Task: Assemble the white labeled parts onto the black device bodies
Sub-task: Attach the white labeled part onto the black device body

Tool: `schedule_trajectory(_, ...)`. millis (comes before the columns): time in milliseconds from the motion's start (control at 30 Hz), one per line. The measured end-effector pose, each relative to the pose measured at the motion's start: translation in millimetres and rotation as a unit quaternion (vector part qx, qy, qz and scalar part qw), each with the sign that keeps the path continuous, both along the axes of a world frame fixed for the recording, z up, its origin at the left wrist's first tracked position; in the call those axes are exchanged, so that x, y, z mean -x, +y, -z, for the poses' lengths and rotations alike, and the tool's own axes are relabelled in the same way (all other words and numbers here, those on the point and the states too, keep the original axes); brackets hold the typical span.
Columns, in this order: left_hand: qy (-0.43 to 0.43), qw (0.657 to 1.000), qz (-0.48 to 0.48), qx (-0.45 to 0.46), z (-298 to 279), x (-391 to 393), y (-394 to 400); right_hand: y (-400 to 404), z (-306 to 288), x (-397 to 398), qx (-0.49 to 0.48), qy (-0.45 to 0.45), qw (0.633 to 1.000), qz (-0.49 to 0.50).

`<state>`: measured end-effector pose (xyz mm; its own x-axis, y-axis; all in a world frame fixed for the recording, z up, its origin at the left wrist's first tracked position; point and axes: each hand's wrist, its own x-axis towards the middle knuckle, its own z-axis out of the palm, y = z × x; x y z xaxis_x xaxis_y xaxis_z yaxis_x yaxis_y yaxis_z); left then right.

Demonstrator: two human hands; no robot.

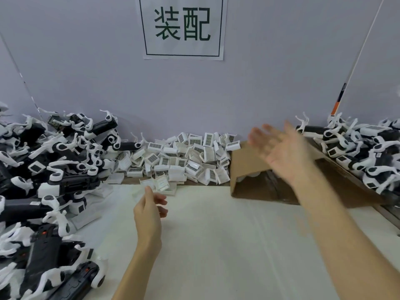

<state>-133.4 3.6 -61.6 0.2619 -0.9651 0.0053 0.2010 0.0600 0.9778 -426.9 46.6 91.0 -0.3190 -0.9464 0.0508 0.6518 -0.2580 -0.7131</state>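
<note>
A heap of white labeled parts (pixel 184 156) lies against the back wall at centre. Black device bodies with white fittings are piled at the left (pixel 54 169), and more of them are piled at the right (pixel 363 152). My left hand (pixel 149 211) hovers just in front of the white heap, fingers loosely curled, nothing visible in it. My right hand (pixel 281 148) is raised with its fingers spread, blurred by motion, above the cardboard box and empty.
An open cardboard box (pixel 249 169) lies on its side at the back right, beside the right pile. The work surface is covered with a white sheet (pixel 216 234). A paper sign (pixel 183 27) hangs on the wall.
</note>
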Motion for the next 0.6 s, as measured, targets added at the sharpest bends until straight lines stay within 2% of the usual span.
schedule_trajectory(100, -0.033, 0.999, 0.013, 0.005, 0, 3, 4, 6, 69, -61, -0.072, 0.019, 0.992, -0.098)
schedule_trajectory(200, -0.097, 0.995, 0.019, 0.003, 3, 3, 5, 9, 129, -110, -0.159, 0.054, 0.974, -0.153)
schedule_trajectory(300, -0.175, 0.984, -0.002, 0.013, 8, 2, 8, 7, 155, -134, -0.186, 0.077, 0.967, -0.156)
schedule_trajectory(367, -0.274, 0.96, -0.033, 0.047, 12, 5, 10, 6, 158, -137, -0.175, 0.08, 0.969, -0.155)
schedule_trajectory(400, -0.362, 0.929, -0.043, 0.064, 13, 6, 9, 6, 158, -137, -0.171, 0.076, 0.969, -0.159)
schedule_trajectory(433, -0.469, 0.879, -0.044, 0.074, 11, 8, 5, 6, 157, -137, -0.172, 0.074, 0.969, -0.164)
schedule_trajectory(500, -0.662, 0.748, -0.01, 0.043, -7, 6, -16, 5, 157, -138, -0.178, 0.076, 0.967, -0.165)
schedule_trajectory(600, -0.814, 0.575, 0.024, -0.078, -64, -19, -51, 2, 159, -138, -0.182, 0.065, 0.968, -0.159)
